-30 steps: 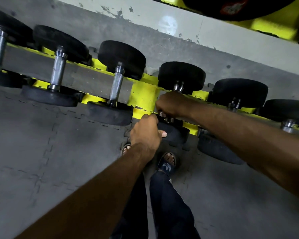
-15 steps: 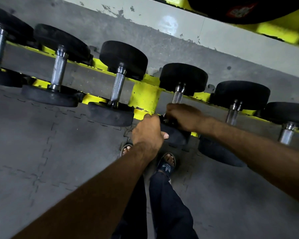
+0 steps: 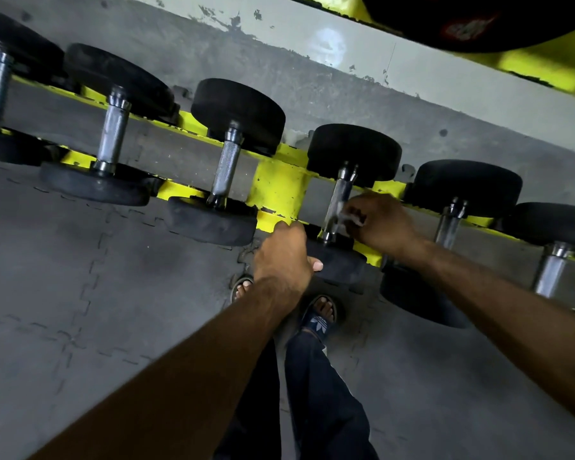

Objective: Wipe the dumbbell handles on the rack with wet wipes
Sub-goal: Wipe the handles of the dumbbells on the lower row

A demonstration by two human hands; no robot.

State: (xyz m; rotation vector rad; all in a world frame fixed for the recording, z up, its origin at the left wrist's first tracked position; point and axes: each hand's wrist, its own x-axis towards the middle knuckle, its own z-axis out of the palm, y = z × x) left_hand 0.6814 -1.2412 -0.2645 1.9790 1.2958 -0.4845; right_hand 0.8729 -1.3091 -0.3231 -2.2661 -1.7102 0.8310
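Note:
A low yellow rack [image 3: 279,190] carries a row of black dumbbells with chrome handles. My left hand [image 3: 284,257] grips the near black weight head [image 3: 341,260] of the middle dumbbell, thumb on its face. My right hand [image 3: 382,224] sits just right of that dumbbell's chrome handle [image 3: 337,204], fingers curled and pinching a pale, blurred wet wipe [image 3: 347,217] against the handle's side. The far weight head [image 3: 354,151] stands above.
Neighbouring dumbbells lie left [image 3: 226,171] and right [image 3: 448,224] on the same rack. Grey interlocking floor mats [image 3: 80,293] spread to the left. My sandalled feet [image 3: 319,317] stand right below the rack. A yellow frame with a black plate [image 3: 472,24] hangs top right.
My right hand slid down the handle toward the near head, then came off to the handle's right side, baring the chrome. My left hand stayed on the weight head.

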